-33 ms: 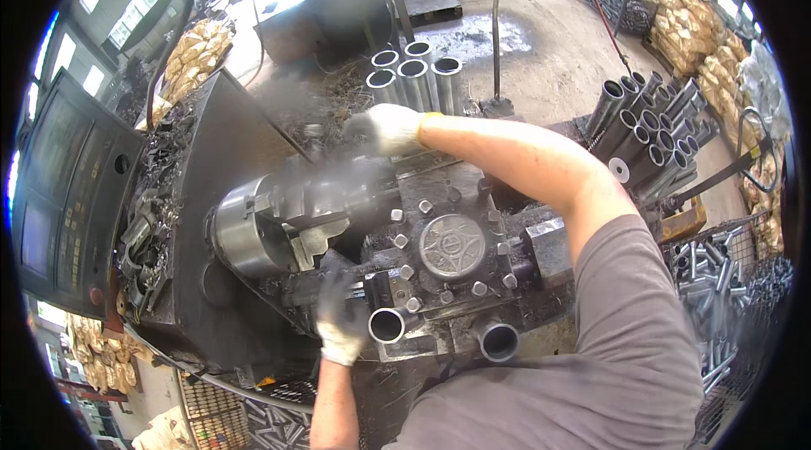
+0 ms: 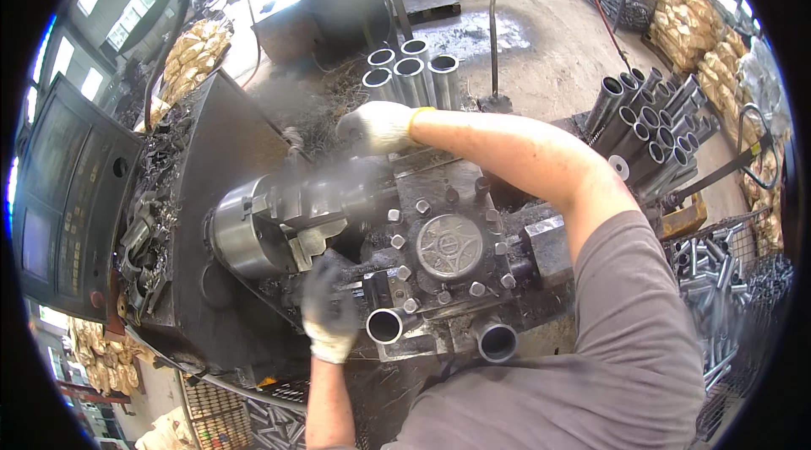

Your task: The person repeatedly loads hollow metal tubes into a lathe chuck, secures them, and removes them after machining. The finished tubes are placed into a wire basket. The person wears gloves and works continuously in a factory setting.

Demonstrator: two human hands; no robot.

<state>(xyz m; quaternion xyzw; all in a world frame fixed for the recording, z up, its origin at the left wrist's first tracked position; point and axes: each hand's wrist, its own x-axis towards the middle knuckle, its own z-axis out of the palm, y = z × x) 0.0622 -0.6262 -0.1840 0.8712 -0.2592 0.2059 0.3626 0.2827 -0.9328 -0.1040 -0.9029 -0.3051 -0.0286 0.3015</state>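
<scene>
My left hand, in a pale glove with dark, smeared fingers, is just in front of the lathe chuck, beside the tool turret's left edge. Whether its fingers grip anything is too blurred to tell. Beyond the chuck, my right hand reaches across the turret in a whitish glove. Its fingers curl downward into haze, so anything held in them is hidden. Several upright metal tubes stand just behind it. A bright stepped chuck jaw sits between the two hands.
At the left stands a control panel, with metal chips heaped beside it. Two tube-shaped holders stick out at the turret's front. More tubes are stacked at the right, above a wire bin of small metal pieces.
My left hand has shifted slightly left and toward me. The right hand has moved a little left, and a twisted strand near it now lies lower and farther left.
</scene>
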